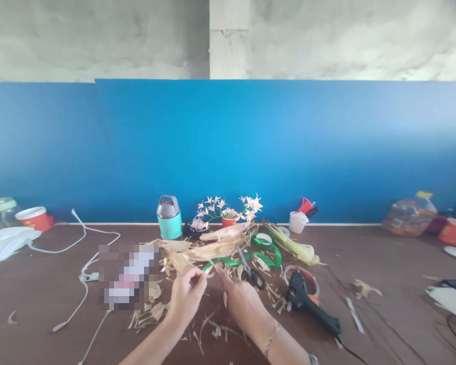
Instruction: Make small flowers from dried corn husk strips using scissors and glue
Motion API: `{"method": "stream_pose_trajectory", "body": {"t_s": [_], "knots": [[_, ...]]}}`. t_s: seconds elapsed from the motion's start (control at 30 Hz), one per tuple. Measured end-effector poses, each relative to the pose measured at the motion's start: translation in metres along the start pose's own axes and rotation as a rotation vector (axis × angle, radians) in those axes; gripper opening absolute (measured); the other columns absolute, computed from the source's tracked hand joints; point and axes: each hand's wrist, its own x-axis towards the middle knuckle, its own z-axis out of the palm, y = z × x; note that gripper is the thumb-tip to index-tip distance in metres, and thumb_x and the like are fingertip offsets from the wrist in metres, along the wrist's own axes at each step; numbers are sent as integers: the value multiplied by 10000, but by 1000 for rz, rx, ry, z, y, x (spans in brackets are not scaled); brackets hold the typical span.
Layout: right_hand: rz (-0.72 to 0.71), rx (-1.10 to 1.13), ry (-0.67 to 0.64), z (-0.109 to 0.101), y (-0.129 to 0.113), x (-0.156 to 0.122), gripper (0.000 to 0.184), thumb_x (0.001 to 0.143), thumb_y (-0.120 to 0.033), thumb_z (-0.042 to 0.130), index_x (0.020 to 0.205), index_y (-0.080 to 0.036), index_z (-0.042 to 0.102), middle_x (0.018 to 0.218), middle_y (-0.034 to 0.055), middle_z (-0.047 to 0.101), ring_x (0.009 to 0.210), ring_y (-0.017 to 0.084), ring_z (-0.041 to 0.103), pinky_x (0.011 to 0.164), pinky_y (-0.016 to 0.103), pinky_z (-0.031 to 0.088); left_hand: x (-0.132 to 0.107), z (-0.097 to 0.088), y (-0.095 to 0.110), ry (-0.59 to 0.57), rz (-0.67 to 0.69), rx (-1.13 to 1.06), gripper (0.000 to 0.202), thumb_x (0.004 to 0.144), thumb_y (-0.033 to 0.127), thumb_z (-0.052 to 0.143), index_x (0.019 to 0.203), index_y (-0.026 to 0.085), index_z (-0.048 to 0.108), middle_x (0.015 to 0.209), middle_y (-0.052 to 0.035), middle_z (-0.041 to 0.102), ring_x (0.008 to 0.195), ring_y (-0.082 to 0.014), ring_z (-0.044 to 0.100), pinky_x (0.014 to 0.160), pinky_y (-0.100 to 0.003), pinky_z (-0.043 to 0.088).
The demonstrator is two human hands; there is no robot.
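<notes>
My left hand (188,294) is closed, thumb and index finger pinched on a small pale piece of corn husk (209,270). Close by on the right, my right hand (240,298) has its index finger stretched toward that piece, the other fingers partly hidden below. Dried corn husks (216,249) lie just beyond both hands. Green ribbon (268,259) curls among them, partly unrolled. Scissors (251,274) with black handles lie right of my right index finger. Husk scraps (155,310) are scattered around my wrists.
A black glue gun (311,304) rests against a tape roll (302,276) on the right. Husk flowers (213,207) stand at the back beside a turquoise container (169,223). Left are a blurred-out object (131,276) and white cables (84,268). Greenish husks (294,246) lie back right.
</notes>
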Motion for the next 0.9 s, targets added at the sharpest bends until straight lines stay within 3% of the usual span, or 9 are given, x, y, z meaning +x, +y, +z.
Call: {"method": "stream_pose_trajectory", "body": {"t_s": [0.1, 0.2, 0.3, 0.4, 0.6, 0.9], "knots": [[26, 76, 79, -4, 9, 2, 708, 719, 34, 354, 1379, -205, 258, 920, 100, 683, 748, 197, 661, 595, 237, 427, 4, -3, -5, -45, -13, 73, 236, 776, 299, 461, 588, 187, 548, 567, 13, 558, 576, -157, 525, 563, -239, 375], [71, 132, 170, -2, 16, 3, 509, 821, -70, 347, 1324, -146, 341, 864, 104, 692, 719, 201, 655, 592, 247, 412, 8, -3, -10, -96, 68, 185, 237, 788, 268, 449, 613, 192, 589, 633, -6, 609, 646, -174, 560, 616, -254, 391], [122, 188, 205, 1, 19, 3, 271, 858, -210, 394, 1074, -148, 547, 814, 92, 694, 733, 212, 649, 607, 252, 395, 8, -1, -13, -132, 154, 313, 225, 789, 238, 462, 649, 203, 635, 678, -22, 621, 702, -186, 570, 669, -276, 393], [112, 246, 135, 2, 20, 3, 117, 790, -197, 489, 814, -188, 603, 780, 53, 690, 753, 203, 638, 620, 239, 374, 6, 0, -16, -163, 206, 424, 198, 776, 208, 491, 680, 214, 665, 706, -32, 612, 757, -196, 570, 710, -294, 388], [103, 326, 24, 6, 16, 4, 74, 715, -192, 547, 753, -183, 610, 736, 55, 665, 735, 196, 610, 593, 237, 344, 3, 2, -17, -214, 216, 539, 194, 762, 176, 509, 655, 225, 663, 742, -27, 597, 803, -194, 562, 733, -308, 368], [153, 518, 97, 15, 14, 8, 80, 691, -138, 519, 689, -161, 596, 655, 43, 629, 636, 166, 568, 563, 227, 342, 5, 1, -17, -188, 200, 520, 147, 727, 122, 517, 723, 208, 636, 786, -34, 616, 831, -204, 565, 757, -328, 378]]}}
